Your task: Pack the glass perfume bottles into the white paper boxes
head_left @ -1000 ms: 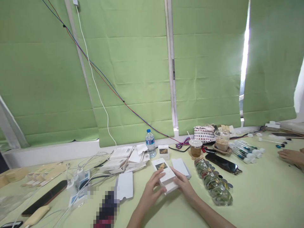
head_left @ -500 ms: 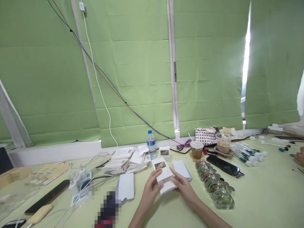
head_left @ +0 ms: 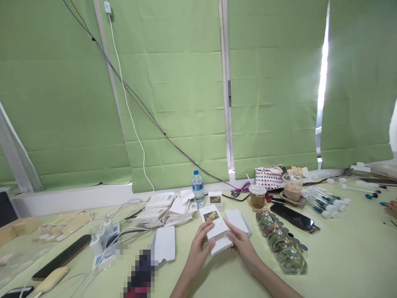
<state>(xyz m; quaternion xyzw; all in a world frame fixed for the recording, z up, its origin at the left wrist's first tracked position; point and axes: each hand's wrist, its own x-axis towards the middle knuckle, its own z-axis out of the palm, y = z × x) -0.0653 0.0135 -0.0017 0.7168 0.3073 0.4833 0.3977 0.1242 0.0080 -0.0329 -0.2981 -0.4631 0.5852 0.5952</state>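
Note:
Between my two hands is a small white cardboard box (head_left: 216,231) with a dark picture of something golden on its front. My left hand (head_left: 201,245) is closed round its left side, thumb near the lower end. On the right side, my right hand (head_left: 241,244) grips it by the lower edge, where a white flap shows. A similar white box (head_left: 215,200) stands upright just behind. To the right of the held box lies a flat white carton piece (head_left: 237,220), and another flat white carton (head_left: 165,244) rests to the left.
A pile of flattened white boxes (head_left: 166,209) and a water bottle (head_left: 197,189) stand behind. Rightward are a row of clear round cases (head_left: 281,244), a black phone (head_left: 293,217) and drink cups (head_left: 257,198). Cables and a power strip (head_left: 105,248) lie left. Another person's hand (head_left: 391,206) shows far right.
Both hands and the held box have shifted very slightly to the right in the view. The grip looks the same.

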